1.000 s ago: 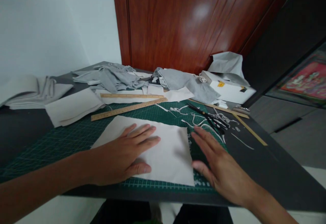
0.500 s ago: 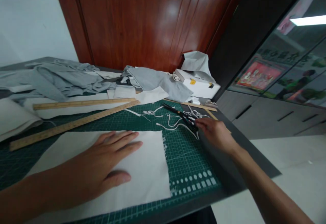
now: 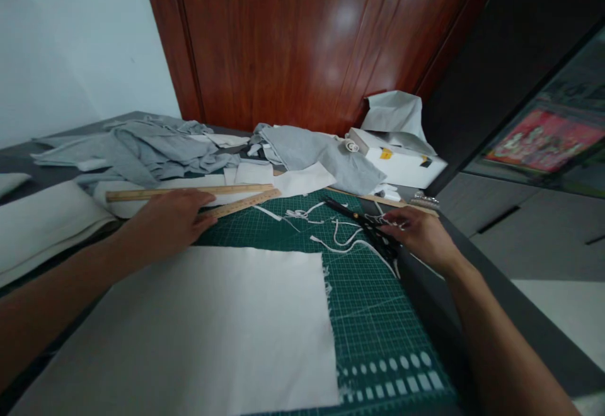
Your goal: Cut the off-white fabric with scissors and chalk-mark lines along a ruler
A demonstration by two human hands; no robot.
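My left hand [image 3: 172,224] is over the wooden rulers, its fingers closed around the lower wooden ruler [image 3: 250,202]. Just above it, a second wooden ruler [image 3: 241,188] lies over white fabric strips. My right hand [image 3: 418,233] has its fingers pinched at the handle end of the black scissors [image 3: 363,217], which lie on the mat with blades pointing left. Flat in front of me is a white cloth [image 3: 227,321] with a frayed right edge. White cords [image 3: 350,249] lie loosely around the scissors.
A green cutting mat [image 3: 378,315] covers much of the dark table. Grey fabric [image 3: 146,148] is heaped at the back left, with more grey cloth [image 3: 326,154] in the middle. A white box [image 3: 401,161] stands at the back right. Folded white fabric [image 3: 51,224] lies at left.
My left hand has lifted off the white cloth and moved up and left onto the lower ruler. My right hand remains at the scissors' handles. The view has shifted left.
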